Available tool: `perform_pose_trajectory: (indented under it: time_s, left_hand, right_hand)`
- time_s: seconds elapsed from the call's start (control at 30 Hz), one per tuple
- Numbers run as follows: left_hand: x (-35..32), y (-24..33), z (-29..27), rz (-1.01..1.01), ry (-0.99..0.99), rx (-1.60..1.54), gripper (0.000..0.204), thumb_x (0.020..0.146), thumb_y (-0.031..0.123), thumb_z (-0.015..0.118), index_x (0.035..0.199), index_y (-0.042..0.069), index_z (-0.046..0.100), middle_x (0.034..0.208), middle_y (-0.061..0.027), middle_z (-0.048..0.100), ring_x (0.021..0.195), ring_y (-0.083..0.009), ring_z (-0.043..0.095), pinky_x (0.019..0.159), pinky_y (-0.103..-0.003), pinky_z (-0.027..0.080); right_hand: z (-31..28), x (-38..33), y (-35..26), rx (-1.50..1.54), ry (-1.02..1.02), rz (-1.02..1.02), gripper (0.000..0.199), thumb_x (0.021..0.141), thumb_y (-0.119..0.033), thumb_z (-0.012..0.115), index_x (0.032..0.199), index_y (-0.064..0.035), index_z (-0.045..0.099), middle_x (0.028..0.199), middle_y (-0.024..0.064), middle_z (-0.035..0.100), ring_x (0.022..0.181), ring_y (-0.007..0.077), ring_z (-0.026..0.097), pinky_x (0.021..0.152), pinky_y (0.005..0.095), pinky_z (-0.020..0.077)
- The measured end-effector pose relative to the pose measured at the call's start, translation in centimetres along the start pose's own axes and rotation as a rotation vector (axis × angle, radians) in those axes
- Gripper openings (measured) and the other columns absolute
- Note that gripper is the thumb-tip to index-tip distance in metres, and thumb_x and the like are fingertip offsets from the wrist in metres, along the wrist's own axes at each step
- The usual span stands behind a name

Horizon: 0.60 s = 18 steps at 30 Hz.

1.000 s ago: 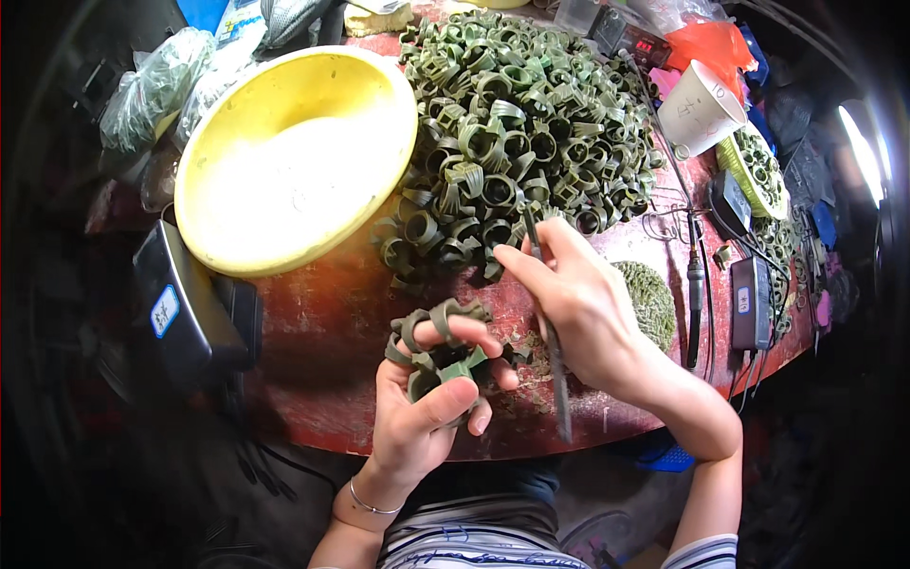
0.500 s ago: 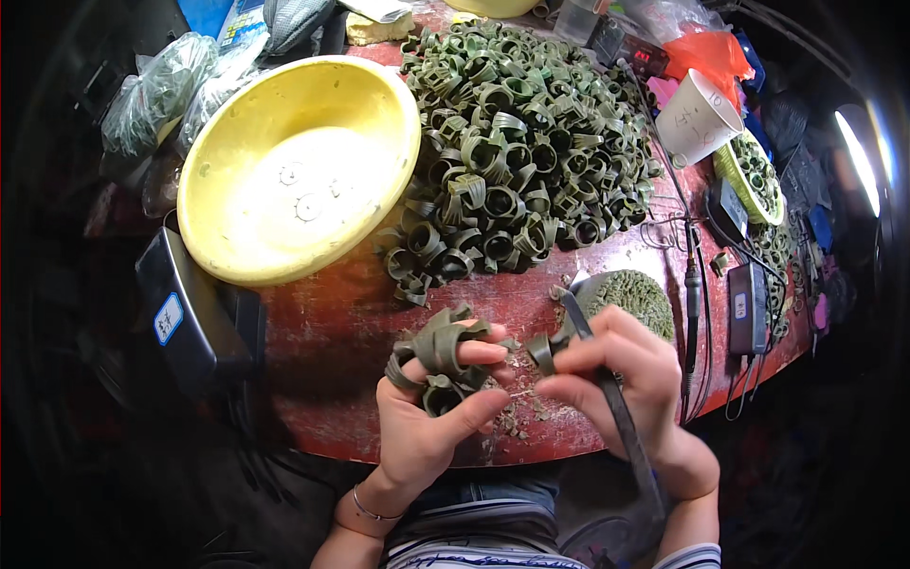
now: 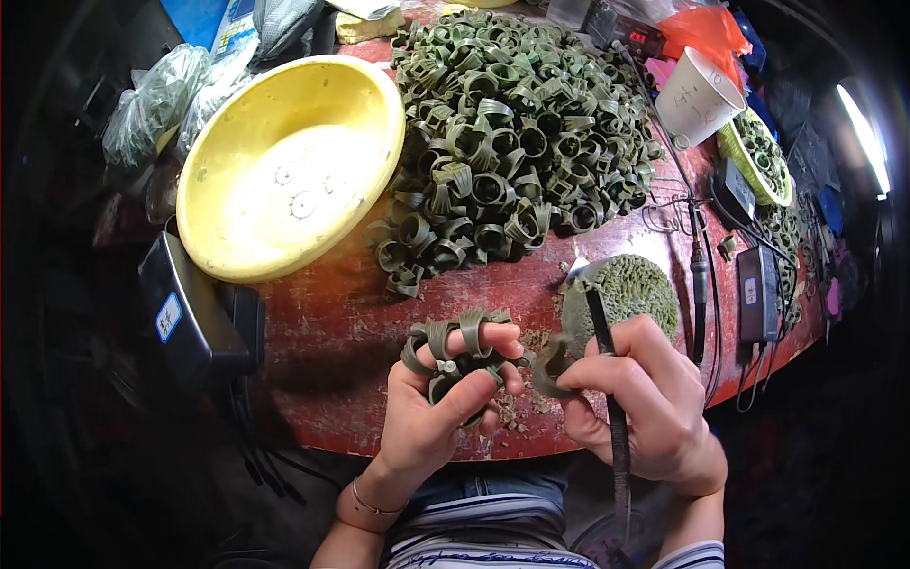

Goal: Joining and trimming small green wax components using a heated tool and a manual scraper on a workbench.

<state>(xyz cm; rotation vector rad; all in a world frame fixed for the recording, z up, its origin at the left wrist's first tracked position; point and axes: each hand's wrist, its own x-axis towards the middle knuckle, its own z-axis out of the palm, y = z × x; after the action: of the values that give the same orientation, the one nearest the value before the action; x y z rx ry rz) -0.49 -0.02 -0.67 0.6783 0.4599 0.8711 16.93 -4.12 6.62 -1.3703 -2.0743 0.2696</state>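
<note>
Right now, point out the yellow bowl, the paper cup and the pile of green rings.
yellow bowl (image 3: 204,223), head view, on its left rim.
paper cup (image 3: 697,95), head view, on its side wall.
pile of green rings (image 3: 512,142), head view, on the heap's middle.

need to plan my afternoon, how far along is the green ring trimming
Early, it seems. Done: apparently only the few green rings threaded on the left hand fingers, with shavings on the red table edge. In hand: one ring pinched by the right hand, which also grips a thin dark tool. Left: the big ring pile looks barely dented, and the yellow bowl holds almost nothing.
</note>
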Motion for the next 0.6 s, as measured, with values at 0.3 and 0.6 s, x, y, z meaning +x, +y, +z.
perform_pose_trajectory:
  time_s: [0.3, 0.6]
  left_hand:
    - [-0.2, -0.3, 0.0, -0.017, -0.122, 0.001, 0.039, 0.075, -0.001, 0.064, 0.112, -0.001, 0.053, 0.105, -0.0107, 0.057, 0.091, -0.0133, 0.056, 0.066, -0.022, 0.048]
    - [-0.3, -0.3, -0.4, 0.090, -0.102, 0.152, 0.040, 0.063, -0.004, 0.072, 0.101, -0.001, 0.062, 0.098, -0.0114, 0.062, 0.093, -0.0148, 0.057, 0.083, -0.028, 0.044]
  right_hand:
    - [0.9, 0.3, 0.0, -0.173, 0.019, -0.247, 0.038, 0.057, -0.004, 0.060, 0.094, 0.0035, 0.058, 0.072, 0.0052, 0.045, 0.056, 0.0132, 0.050, 0.045, 0.0226, 0.0425]
    - [1.9, -1.6, -1.3, 0.239, 0.367, 0.148, 0.029, 0.072, -0.001, 0.063, 0.100, 0.0060, 0.060, 0.071, 0.0124, 0.064, 0.058, 0.0201, 0.063, 0.051, 0.0240, 0.0493]
